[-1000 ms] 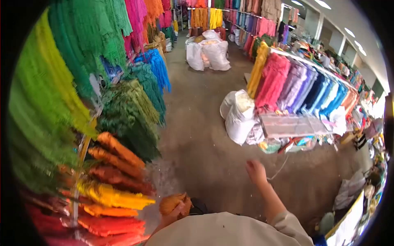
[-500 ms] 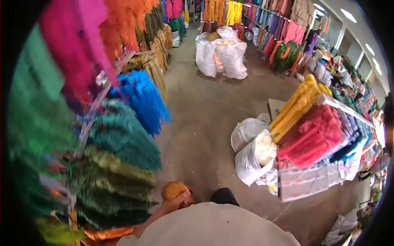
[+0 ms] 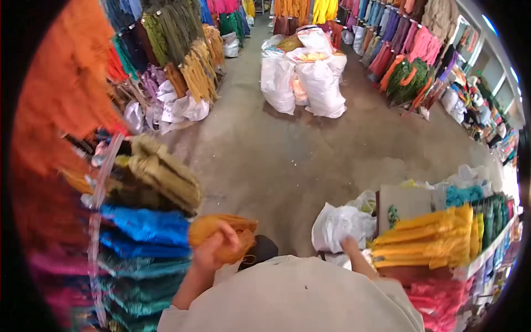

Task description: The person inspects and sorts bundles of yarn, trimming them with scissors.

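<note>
My left hand (image 3: 213, 247) is closed on an orange-brown skein of yarn (image 3: 241, 224), held low in front of my body. Its thumb and fingers wrap the bundle, and loose strands hang from the near end. Close to that hand on the left, blue yarn (image 3: 146, 227) and teal yarn (image 3: 146, 274) hang from a rack. My right hand (image 3: 349, 245) hangs low on the right, in front of a white sack (image 3: 334, 227). It is small and blurred, so its fingers do not show clearly, nor whether it touches the sack.
Full white sacks (image 3: 321, 86) stand on the floor ahead. To the right, a low rack carries yellow yarn (image 3: 423, 238) and red yarn (image 3: 437, 299). A rail (image 3: 99, 182) runs along the left, with orange yarn (image 3: 66, 72) above. More hanging yarn lines the back.
I have moved forward along the racks; the far sacks look nearer. My left hand has risen with the skein. My right hand has come into view.
</note>
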Tool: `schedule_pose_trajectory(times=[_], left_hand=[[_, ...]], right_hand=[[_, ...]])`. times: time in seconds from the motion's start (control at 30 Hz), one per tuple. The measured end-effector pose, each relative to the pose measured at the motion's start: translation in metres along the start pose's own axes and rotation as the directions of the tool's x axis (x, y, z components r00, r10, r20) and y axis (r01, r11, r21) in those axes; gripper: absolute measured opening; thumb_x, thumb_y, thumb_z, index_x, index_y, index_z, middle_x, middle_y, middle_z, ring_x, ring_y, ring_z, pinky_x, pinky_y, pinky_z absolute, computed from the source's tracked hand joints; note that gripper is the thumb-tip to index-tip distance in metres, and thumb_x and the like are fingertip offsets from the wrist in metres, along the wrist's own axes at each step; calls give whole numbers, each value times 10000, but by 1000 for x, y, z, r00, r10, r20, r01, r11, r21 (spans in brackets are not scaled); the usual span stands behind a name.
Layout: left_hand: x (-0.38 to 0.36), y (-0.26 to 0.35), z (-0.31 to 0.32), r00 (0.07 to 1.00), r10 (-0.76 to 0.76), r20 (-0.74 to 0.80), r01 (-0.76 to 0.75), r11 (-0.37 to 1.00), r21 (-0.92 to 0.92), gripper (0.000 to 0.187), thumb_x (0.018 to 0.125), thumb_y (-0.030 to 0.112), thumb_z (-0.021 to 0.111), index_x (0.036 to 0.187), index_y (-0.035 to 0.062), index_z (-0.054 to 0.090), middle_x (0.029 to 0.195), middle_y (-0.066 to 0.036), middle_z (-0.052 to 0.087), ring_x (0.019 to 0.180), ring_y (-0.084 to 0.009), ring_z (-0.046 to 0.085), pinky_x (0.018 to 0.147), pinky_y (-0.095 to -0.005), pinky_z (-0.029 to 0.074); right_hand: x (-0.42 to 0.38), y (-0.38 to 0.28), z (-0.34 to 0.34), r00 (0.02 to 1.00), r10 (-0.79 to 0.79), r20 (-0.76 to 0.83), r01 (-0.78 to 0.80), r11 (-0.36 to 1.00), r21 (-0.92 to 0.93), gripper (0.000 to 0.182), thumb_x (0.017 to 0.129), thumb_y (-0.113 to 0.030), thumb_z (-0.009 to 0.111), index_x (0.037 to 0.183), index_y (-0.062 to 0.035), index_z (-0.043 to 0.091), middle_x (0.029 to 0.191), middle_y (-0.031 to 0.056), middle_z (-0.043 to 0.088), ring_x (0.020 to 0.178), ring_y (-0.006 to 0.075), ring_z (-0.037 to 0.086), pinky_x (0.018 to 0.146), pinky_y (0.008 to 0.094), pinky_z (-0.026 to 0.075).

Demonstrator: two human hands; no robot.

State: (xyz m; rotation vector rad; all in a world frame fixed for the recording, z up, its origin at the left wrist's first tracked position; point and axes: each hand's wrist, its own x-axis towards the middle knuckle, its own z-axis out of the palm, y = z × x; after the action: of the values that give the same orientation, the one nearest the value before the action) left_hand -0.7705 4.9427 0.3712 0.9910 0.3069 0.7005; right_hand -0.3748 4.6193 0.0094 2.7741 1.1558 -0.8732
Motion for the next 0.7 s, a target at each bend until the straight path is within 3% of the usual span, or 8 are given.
schedule_pose_trajectory(times=[0.07,0.1,0.23,0.33,0.37,0.43,0.47,0.7], left_hand=[[74,43,11,976,140,166,-73,931,-358,351,901,266,683,1157,36,617,1025,-115,640,804,-236,626,714,-327,526],[113,64,13,936,232,263,-92,885,-456,313,903,239,686,1114,19,616,1019,-132,639,784,-253,628,676,-352,534],[271,149,25,666,489,564,-289,866,-409,229,918,132,670,1058,-25,580,1046,-166,621,785,-309,651,599,-440,588],[387,192,42,742,501,446,-369,860,-352,133,869,193,760,838,98,673,847,-16,649,773,-145,599,642,-248,472],[420,205,34,768,462,444,-363,885,-292,53,861,130,742,872,121,691,917,-15,661,850,-159,602,703,-258,473],[498,216,7,725,436,533,-338,899,-277,60,865,106,732,914,129,707,984,-18,674,887,-170,607,756,-261,474],[538,221,-7,700,422,576,-326,907,-268,80,866,94,727,935,133,715,1018,-20,680,905,-175,609,782,-263,475],[779,215,-83,741,438,509,-335,898,-286,69,870,77,717,924,120,719,969,-26,694,817,-162,628,708,-245,498]], right_hand=[[123,-81,-128,921,-127,-368,269,890,368,343,941,-340,558,1109,-50,632,1074,207,671,1036,396,630,858,472,506],[177,-114,-187,858,-263,-441,405,875,267,312,933,-310,608,1144,-80,623,1063,199,672,1008,392,639,818,456,516],[331,-202,-330,852,-201,-484,495,611,618,276,959,-207,617,1204,-80,614,957,65,684,822,187,652,727,319,529],[389,-171,-321,922,96,-375,270,532,803,222,963,-201,610,1133,-61,628,857,36,647,745,129,602,676,285,514],[371,-175,-331,956,146,-256,59,755,653,229,967,-267,594,1041,-55,635,797,85,654,715,174,620,672,328,520],[376,-129,-276,969,236,-73,-211,944,252,301,963,-256,455,1102,-63,639,1105,165,678,1021,383,628,861,477,510],[386,-64,-205,960,184,210,-152,975,-160,374,966,-267,445,1241,-69,604,1285,190,605,1189,376,563,971,477,472],[467,-118,-246,811,376,447,-451,890,70,413,977,-319,441,1285,-79,577,1311,187,589,1210,358,559,987,472,463]])
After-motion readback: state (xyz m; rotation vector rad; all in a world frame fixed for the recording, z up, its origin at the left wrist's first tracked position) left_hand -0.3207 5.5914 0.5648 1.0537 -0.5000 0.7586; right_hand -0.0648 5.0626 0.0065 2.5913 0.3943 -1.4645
